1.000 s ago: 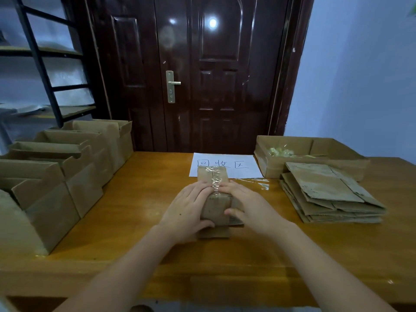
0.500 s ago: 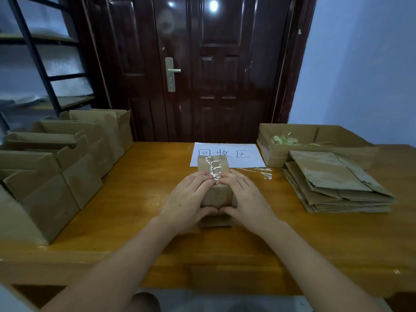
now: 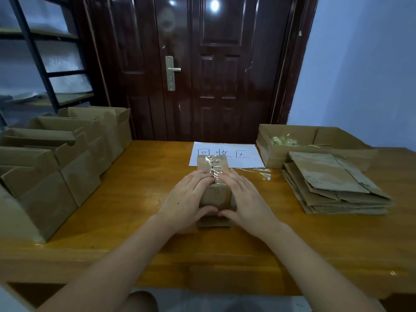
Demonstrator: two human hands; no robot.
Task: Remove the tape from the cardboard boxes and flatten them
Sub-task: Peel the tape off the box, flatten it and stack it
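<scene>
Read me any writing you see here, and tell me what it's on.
"回收区": handwritten in dark ink on the white paper sheet lying on the wooden table.
Small dark print on the brown taped cardboard box between the hands: too small and blurred to read.
No other text is legible.

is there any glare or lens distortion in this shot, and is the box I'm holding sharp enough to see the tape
Head view: bright ceiling-light glare on the glossy door; wide-angle bending at the edges; the taped box between the left hand and right hand is sharp, its crinkled clear tape glinting.
</scene>
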